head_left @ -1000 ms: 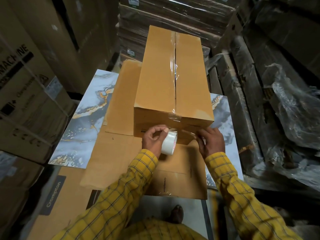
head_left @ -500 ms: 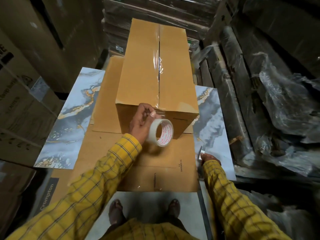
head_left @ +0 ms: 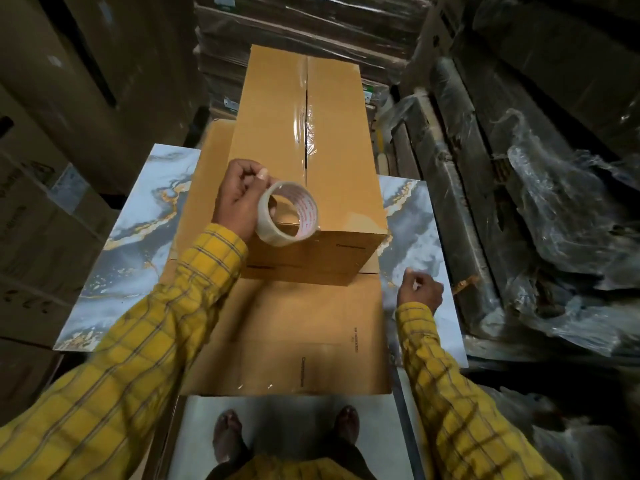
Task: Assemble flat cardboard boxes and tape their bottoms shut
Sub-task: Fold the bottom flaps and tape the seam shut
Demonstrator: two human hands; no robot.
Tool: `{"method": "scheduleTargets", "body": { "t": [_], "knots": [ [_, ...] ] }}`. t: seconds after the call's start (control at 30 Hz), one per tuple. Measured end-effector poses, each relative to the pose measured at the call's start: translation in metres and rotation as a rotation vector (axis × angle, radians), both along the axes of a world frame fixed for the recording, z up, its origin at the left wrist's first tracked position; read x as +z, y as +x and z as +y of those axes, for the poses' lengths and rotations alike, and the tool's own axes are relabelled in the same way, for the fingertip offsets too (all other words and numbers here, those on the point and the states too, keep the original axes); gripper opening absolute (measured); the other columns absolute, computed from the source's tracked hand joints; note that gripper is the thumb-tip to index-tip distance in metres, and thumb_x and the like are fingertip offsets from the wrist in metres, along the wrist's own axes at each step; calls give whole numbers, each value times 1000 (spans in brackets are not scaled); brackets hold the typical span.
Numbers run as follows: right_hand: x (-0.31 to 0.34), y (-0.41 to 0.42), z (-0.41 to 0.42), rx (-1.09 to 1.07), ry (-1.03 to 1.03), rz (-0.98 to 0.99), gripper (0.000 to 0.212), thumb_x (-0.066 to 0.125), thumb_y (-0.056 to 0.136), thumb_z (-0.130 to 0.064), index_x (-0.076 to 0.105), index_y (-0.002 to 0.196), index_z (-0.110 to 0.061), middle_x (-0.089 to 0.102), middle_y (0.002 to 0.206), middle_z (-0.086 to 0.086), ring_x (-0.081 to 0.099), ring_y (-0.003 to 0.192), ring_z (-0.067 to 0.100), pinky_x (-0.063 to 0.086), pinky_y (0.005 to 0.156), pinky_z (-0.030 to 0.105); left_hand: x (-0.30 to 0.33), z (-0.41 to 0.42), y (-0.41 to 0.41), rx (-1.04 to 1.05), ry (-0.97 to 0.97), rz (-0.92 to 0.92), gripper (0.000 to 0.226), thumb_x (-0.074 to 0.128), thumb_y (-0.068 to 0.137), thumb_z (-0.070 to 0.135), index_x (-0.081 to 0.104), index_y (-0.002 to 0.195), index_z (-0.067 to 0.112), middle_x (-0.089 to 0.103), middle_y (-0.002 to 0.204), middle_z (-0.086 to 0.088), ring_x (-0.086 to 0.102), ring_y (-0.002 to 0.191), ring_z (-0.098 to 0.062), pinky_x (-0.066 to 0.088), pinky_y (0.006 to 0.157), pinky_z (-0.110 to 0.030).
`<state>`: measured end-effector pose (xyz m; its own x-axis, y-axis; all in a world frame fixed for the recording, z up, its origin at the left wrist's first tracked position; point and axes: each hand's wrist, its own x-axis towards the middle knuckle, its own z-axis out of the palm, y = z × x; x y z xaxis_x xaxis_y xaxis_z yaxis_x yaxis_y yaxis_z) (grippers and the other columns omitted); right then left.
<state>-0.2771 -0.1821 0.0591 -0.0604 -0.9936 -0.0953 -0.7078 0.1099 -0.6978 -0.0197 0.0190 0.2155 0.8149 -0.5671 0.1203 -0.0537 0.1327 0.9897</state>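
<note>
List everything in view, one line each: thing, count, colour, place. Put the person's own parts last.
assembled box: 1, brown, centre, seam up and covered with clear tape
flat cardboard: count unclear, brown, under the box, reaching the near edge
tape roll: 1, clear with a white core, over the box's near-left corner
marble-pattern board: 1, grey-white with gold veins, beneath the cardboard
bundled flat cartons: a stack, brown, behind the box
large cartons: several, brown, left side
plastic-wrapped goods: several, dark, right side
left hand: grips the tape roll
right hand: fingers curled, over the board's right edge; whether it holds something cannot be told
sleeves: 2, yellow checked
feet: 2, bottom centre
</note>
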Motion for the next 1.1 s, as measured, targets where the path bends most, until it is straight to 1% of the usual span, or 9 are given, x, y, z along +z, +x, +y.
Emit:
{"method": "scheduleTargets", "body": {
  "t": [0.1, 0.2, 0.33, 0.5, 0.63, 0.7, 0.8, 0.87, 1.1],
  "knots": [
    [57, 31, 13, 221, -523, -132, 52, 51, 97, -55, 68, 106, -7, 59, 112, 16, 54, 109, 37, 41, 97, 49, 2, -14, 28, 34, 25, 34, 13, 53, 102, 13, 51, 92, 21, 60, 79, -4, 58, 55, -9, 47, 46, -21],
    [100, 67, 31, 596, -688, 0, 72, 44, 89, -75, 61, 124, -14, 54, 129, 10, 47, 126, 30, 33, 107, 51, -3, -27, 45, 53, 67, 97, 9, 58, 99, 22, 55, 91, 24, 60, 82, -5, 59, 63, -17, 50, 51, -24],
    [126, 107, 60, 802, -562, 346, 108, 32, 62, -102, 44, 144, -33, 33, 155, 2, 15, 151, 34, 3, 119, 66, -17, -28, 52, 46, 145, 73, 7, 62, 87, 42, 59, 80, 43, 62, 87, -2, 59, 80, -26, 51, 76, -45],
    [118, 118, 60, 787, -414, 638, 122, 27, 57, -105, 17, 158, -37, 14, 167, 6, 5, 152, 45, 30, 109, 64, -14, -22, 48, 5, 174, 47, 8, 58, 92, 38, 56, 84, 38, 63, 90, -3, 62, 80, -24, 55, 78, -48],
    [120, 112, 45, 940, -415, 758, 118, 52, 68, -91, 0, 160, -36, 2, 168, 10, 2, 151, 49, 30, 113, 63, -12, -21, 48, 4, 179, 68, 10, 58, 88, 42, 57, 79, 43, 62, 89, -4, 61, 80, -25, 55, 79, -52],
    [123, 108, 46, 957, -400, 741, 124, 59, 64, -90, 1, 160, -37, 2, 168, 10, 2, 150, 49, 30, 113, 63, -11, -20, 48, 12, 175, 81, 8, 59, 87, 44, 57, 79, 42, 63, 89, -4, 62, 80, -25, 55, 80, -52],
    [127, 114, 67, 792, -392, 592, 123, 31, 53, -107, 20, 156, -40, 13, 166, 5, 5, 152, 43, 29, 111, 63, -10, -19, 47, 3, 168, 89, 8, 59, 88, 42, 56, 84, 36, 62, 88, -5, 60, 78, -24, 54, 78, -48],
    [130, 123, 78, 715, -376, 545, 121, 24, 52, -109, 29, 151, -40, 17, 165, 3, 7, 151, 42, 29, 109, 64, -10, -17, 48, -7, 163, 84, 7, 59, 89, 40, 56, 85, 34, 62, 87, -5, 60, 78, -24, 53, 77, -46],
    [138, 133, 121, 692, -263, 673, 123, 21, 56, -107, 20, 155, -34, 10, 165, 9, 4, 148, 50, 26, 106, 67, 0, -5, 63, -53, 202, 133, 14, 58, 99, 18, 57, 87, 25, 62, 88, -3, 59, 76, -17, 50, 71, -32]
  ]
}}
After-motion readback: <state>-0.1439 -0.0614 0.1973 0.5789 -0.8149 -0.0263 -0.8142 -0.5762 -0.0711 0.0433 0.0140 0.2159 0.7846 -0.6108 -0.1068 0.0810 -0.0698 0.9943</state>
